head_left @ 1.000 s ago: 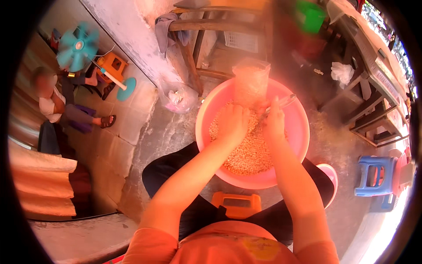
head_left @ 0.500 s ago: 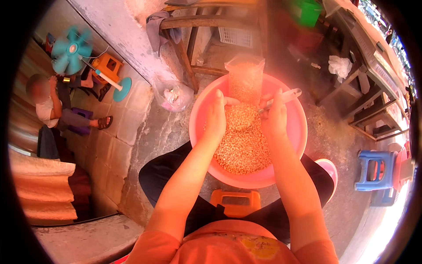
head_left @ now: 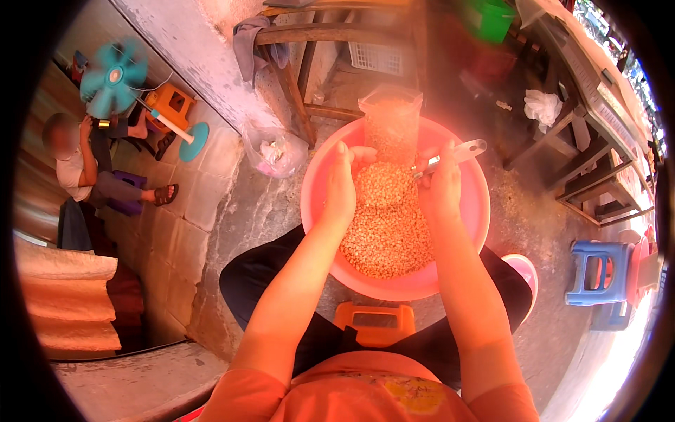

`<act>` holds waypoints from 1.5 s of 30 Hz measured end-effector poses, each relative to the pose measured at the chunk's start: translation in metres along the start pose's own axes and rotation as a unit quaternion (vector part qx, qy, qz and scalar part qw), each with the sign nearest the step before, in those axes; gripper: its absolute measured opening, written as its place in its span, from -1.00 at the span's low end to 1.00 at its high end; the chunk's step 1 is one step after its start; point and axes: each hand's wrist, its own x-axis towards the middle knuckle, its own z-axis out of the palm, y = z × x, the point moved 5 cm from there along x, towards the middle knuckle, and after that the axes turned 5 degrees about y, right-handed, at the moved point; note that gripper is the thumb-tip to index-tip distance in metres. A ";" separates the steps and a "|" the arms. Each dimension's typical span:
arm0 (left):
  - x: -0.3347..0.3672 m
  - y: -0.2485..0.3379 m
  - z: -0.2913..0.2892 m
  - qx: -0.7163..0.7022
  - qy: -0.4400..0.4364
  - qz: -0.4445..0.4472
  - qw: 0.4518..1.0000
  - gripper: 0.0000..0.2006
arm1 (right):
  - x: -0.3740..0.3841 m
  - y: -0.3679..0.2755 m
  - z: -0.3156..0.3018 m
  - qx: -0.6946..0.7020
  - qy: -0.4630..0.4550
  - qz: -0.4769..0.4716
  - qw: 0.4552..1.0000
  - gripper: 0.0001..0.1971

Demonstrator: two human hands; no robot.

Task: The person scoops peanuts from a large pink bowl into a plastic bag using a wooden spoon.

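Observation:
A large pink basin [head_left: 309,232] rests in front of me between my legs, with a heap of small yellow kernels [head_left: 387,243] in it. At the heap's left edge is my left hand [head_left: 344,183], its visible fingers apart. My right hand [head_left: 443,186], across the heap, is closed round a knife-like tool [head_left: 467,150] with a pale handle and a short shiny metal part pointing left. A paler mound of kernels stands between the hands; I cannot tell if anything holds it up. Behind it a clear plastic bag [head_left: 391,126] of kernels stands upright in the basin.
An orange stool [head_left: 380,337] is below the basin, and a pink tub [head_left: 527,271] stands by my right knee. A clear bag [head_left: 278,155] lies left of the basin. Wooden frames stand ahead and right; a blue stool [head_left: 601,273] is farther right. A person [head_left: 74,169] sits beyond a fan [head_left: 114,76].
My left hand's thumb and finger have shifted slightly over the heap. My right hand has tilted the tool a little, and more of its metal part shows. The bag stays put.

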 end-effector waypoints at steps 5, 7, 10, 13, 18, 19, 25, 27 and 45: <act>0.001 -0.001 -0.002 -0.002 -0.008 -0.007 1.000 -0.31 | 0.000 -0.001 0.000 -0.010 -0.001 0.004 1.000 -0.51; 0.000 -0.001 -0.002 -0.007 -0.006 -0.015 1.000 -0.31 | 0.000 -0.001 -0.001 -0.018 -0.004 -0.004 1.000 -0.52; 0.001 -0.002 -0.002 -0.005 0.006 -0.015 1.000 -0.31 | -0.001 -0.004 -0.001 -0.037 0.002 -0.018 0.999 -0.53; 0.006 -0.004 -0.007 0.022 0.020 0.011 0.999 -0.30 | -0.005 -0.009 0.003 -0.077 0.013 -0.035 0.996 -0.53; 0.008 -0.003 -0.010 0.038 0.029 0.007 0.999 -0.28 | -0.023 -0.022 0.020 -0.218 -0.050 -0.129 0.966 -0.56; 0.008 -0.003 -0.011 0.043 0.031 0.006 0.999 -0.29 | -0.031 -0.027 0.026 -0.250 -0.073 -0.151 0.954 -0.57; 0.006 -0.011 -0.002 0.071 0.034 0.019 0.997 -0.32 | -0.034 -0.029 0.016 -0.386 -0.047 -0.232 0.892 -0.66; 0.007 -0.013 -0.002 0.076 0.039 0.032 0.996 -0.33 | -0.039 -0.040 0.019 -0.478 -0.038 -0.249 0.841 -0.70; 0.048 -0.031 -0.016 0.234 -0.274 -0.013 0.933 -0.45 | -0.040 -0.101 0.020 -0.632 -0.118 -0.370 0.670 -0.84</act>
